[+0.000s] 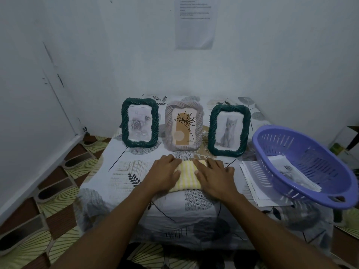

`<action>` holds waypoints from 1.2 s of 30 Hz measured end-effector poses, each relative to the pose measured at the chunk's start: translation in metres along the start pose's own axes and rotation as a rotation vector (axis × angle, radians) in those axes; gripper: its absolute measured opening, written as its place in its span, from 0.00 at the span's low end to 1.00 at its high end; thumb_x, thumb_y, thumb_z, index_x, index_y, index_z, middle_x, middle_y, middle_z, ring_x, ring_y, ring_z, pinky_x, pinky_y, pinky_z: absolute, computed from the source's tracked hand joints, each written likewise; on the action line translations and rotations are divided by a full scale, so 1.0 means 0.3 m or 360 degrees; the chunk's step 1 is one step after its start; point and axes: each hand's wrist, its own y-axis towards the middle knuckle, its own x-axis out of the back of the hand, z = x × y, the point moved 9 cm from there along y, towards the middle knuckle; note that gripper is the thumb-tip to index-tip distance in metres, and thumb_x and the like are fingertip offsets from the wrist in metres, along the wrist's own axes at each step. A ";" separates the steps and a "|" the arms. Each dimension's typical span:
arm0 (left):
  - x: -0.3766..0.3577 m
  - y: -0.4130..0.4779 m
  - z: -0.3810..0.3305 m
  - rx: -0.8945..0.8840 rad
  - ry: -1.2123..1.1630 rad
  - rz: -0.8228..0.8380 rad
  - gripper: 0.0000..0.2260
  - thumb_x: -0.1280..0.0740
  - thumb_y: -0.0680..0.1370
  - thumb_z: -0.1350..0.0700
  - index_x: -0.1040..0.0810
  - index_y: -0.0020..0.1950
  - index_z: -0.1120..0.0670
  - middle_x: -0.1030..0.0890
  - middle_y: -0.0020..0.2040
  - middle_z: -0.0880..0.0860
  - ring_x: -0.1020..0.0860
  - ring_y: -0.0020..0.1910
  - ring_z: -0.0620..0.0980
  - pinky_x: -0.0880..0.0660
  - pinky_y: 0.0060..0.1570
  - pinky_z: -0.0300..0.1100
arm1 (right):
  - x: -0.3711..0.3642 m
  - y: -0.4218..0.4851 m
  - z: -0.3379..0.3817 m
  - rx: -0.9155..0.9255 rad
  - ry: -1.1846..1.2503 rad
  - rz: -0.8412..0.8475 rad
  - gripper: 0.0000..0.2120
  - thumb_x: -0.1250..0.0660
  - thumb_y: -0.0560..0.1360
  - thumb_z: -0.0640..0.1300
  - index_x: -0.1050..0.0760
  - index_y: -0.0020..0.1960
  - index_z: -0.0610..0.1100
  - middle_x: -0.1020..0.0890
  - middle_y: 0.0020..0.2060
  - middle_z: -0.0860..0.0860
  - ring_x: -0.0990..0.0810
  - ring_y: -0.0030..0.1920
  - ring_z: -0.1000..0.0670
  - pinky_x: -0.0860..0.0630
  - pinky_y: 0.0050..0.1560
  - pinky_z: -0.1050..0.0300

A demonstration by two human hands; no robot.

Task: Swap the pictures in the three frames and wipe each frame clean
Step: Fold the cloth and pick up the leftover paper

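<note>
Three rope-edged frames stand in a row at the back of the table. The left green frame (139, 122) holds a rose picture, the middle grey frame (184, 128) a line-drawn plant, and the right green frame (228, 131) a grey kitten. In front of them lies a folded yellow-and-white striped cloth (186, 177). My left hand (164, 174) and my right hand (214, 176) rest flat on its two sides, fingers spread, palms down.
A purple slotted basket (303, 166) with a printed picture inside sits tilted at the right, on top of a stack of white papers (256, 183). The table wears a leaf-patterned cloth (120, 171). Walls close in behind and on the left.
</note>
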 end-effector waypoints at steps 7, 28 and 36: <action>0.068 -0.063 0.133 0.0316 -0.0533 -0.0072 0.23 0.33 0.74 0.54 0.30 0.68 0.51 0.26 0.58 0.57 0.28 0.58 0.56 0.32 0.51 0.43 | 0.035 -0.008 0.057 -0.0174 0.0453 -0.0099 0.26 0.38 0.75 0.57 0.37 0.72 0.55 0.25 0.63 0.50 0.31 0.65 0.44 0.35 0.61 0.42; 0.123 -0.315 0.505 0.0423 -0.0079 -0.0167 0.36 0.60 0.73 0.38 0.35 0.75 0.53 0.41 0.77 0.56 0.39 0.75 0.55 0.42 0.70 0.53 | -0.101 0.159 0.602 0.0473 0.0538 -0.0094 0.16 0.40 0.79 0.47 0.23 0.65 0.52 0.25 0.67 0.49 0.27 0.65 0.45 0.33 0.63 0.47; 0.106 -0.273 0.538 0.0320 -0.0219 0.0027 0.29 0.53 0.77 0.42 0.40 0.77 0.51 0.48 0.79 0.53 0.46 0.77 0.51 0.50 0.74 0.47 | -0.068 0.134 0.576 0.0392 0.0530 -0.0234 0.17 0.40 0.78 0.56 0.23 0.62 0.53 0.23 0.62 0.53 0.29 0.64 0.49 0.39 0.61 0.48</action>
